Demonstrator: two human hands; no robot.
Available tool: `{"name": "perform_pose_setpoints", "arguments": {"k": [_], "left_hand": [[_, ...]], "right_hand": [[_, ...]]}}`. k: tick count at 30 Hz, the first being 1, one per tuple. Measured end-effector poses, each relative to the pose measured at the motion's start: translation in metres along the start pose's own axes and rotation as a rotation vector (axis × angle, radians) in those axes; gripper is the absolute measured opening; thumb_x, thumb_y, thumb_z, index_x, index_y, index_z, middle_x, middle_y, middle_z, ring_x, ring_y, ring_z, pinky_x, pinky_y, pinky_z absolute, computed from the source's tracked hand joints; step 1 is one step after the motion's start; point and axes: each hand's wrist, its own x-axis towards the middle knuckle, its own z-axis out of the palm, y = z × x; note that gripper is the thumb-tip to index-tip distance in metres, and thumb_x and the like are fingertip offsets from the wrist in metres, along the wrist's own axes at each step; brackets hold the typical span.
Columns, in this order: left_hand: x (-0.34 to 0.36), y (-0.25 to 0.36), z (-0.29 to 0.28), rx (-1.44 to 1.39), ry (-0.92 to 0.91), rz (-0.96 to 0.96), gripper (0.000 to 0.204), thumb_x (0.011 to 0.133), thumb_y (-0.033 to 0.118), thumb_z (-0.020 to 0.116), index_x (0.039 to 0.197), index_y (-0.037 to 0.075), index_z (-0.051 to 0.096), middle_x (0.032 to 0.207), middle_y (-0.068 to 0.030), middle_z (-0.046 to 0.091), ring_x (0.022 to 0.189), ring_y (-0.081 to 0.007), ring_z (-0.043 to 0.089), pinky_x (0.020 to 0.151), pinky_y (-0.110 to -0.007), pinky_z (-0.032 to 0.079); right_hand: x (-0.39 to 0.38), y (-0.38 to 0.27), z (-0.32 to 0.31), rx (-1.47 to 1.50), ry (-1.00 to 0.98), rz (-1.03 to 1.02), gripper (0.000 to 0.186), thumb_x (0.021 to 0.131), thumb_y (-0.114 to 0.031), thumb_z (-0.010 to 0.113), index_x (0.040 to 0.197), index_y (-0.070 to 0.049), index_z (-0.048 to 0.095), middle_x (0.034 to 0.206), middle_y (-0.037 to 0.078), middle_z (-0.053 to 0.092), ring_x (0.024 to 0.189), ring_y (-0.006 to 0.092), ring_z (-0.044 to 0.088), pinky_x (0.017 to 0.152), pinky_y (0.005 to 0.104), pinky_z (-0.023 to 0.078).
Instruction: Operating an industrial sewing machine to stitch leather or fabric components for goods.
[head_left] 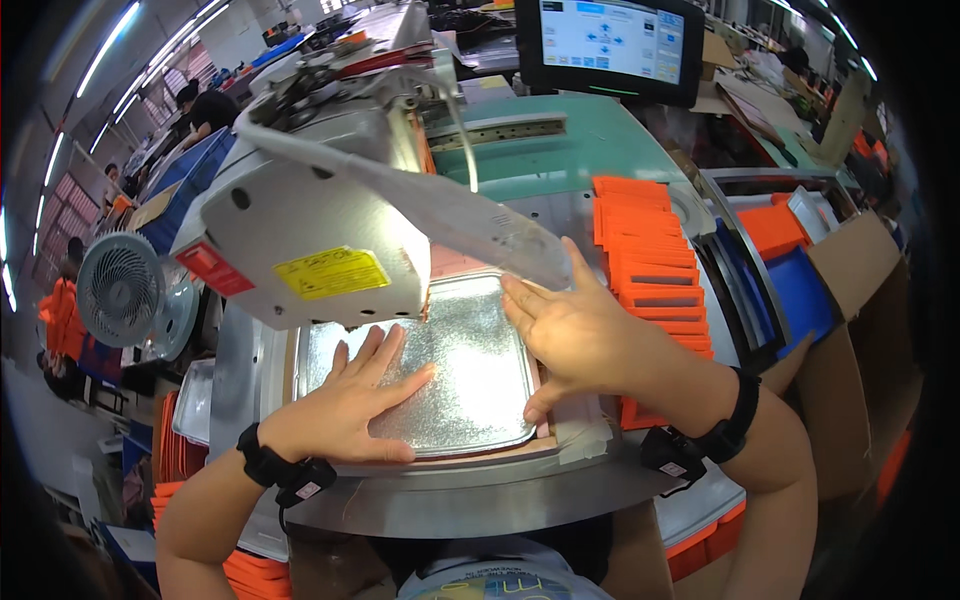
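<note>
Left hand lies spread wide on the silver panel; right hand, fingers and thumb wide apart, touches its right edge, left of orange frames.

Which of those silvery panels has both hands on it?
The central panel, brightly lit: the left hand lies on it, the right hand at its right edge. The left panel and lower-right panel have no hand on them.

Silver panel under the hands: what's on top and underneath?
On the silver panel, the left hand lies spread; the right hand is at its right edge. A tan strip shows beneath its near edge; anything else underneath is covered. The machine head hides its far-left corner.
</note>
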Motion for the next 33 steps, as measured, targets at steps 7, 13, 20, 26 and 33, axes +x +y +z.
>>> {"name": "perform_pose_setpoints", "arguments": {"k": [7,13,20,26,33], "left_hand": [[0.000,0.004,0.002,0.027,0.013,0.004,0.091,0.083,0.074,0.060,0.156,0.025,0.035,0.158,-0.0402,0.001,0.146,-0.0594,0.000,0.114,-0.069,0.008],[0.002,0.007,-0.004,0.051,-0.013,0.019,0.085,0.085,0.068,0.061,0.155,0.030,0.034,0.154,-0.0448,0.003,0.142,-0.0655,0.007,0.109,-0.073,0.020],[0.004,0.014,-0.014,0.015,-0.071,-0.003,0.083,0.085,0.062,0.065,0.155,0.032,0.034,0.153,-0.0459,0.003,0.141,-0.0666,0.008,0.105,-0.076,0.024],[0.001,0.011,0.000,0.019,0.041,0.040,0.083,0.082,0.061,0.068,0.153,0.030,0.038,0.149,-0.0441,0.018,0.139,-0.0611,0.022,0.099,-0.076,0.029],[-0.001,0.008,-0.010,-0.084,-0.037,-0.001,0.085,0.080,0.061,0.071,0.153,0.031,0.039,0.155,-0.0420,0.008,0.145,-0.0615,0.002,0.104,-0.080,0.019]], "right_hand": [[0.008,-0.015,0.008,-0.129,-0.089,0.108,0.120,0.055,-0.063,0.083,0.141,0.011,0.044,0.155,0.023,0.037,0.145,0.0285,0.037,0.111,0.0514,0.035],[0.005,-0.015,0.002,-0.084,-0.064,0.075,0.120,0.057,-0.062,0.082,0.143,0.011,0.040,0.155,0.023,0.037,0.146,0.0279,0.035,0.114,0.0593,0.027],[0.004,-0.012,0.004,-0.084,-0.027,0.026,0.123,0.054,-0.066,0.079,0.141,0.012,0.041,0.151,0.025,0.040,0.144,0.0289,0.038,0.114,0.0684,0.020],[0.003,-0.012,0.003,-0.004,-0.035,0.022,0.124,0.053,-0.068,0.077,0.141,0.012,0.040,0.148,0.026,0.042,0.143,0.0317,0.039,0.113,0.0720,0.017],[0.006,-0.008,0.010,0.063,-0.044,-0.014,0.125,0.056,-0.072,0.071,0.142,0.012,0.037,0.144,0.027,0.045,0.141,0.0349,0.040,0.111,0.0754,0.014]]}}
